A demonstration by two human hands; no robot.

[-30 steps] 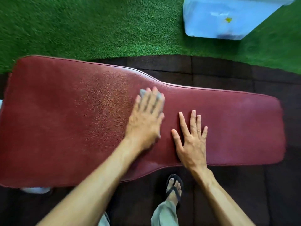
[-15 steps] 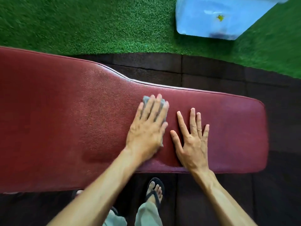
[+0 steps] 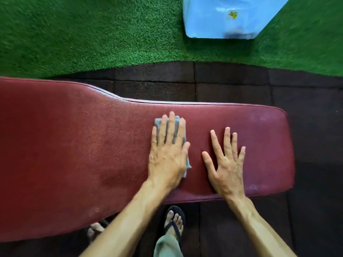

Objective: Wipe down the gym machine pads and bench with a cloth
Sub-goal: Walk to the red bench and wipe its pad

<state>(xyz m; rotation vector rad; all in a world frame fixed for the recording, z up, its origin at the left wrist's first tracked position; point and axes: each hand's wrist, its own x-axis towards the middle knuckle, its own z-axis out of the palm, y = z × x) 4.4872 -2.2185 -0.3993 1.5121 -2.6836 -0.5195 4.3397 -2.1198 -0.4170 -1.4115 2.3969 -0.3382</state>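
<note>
On the bench: I press the cloth flat.
Left hand, fingers straight, covers the cloth; right hand, fingers spread wide, rests just beside it.

We see bare bench surface wide to the left of the left hand and cloth; on the right, the flat right hand blocks, with a short bare stretch beyond it.
</note>
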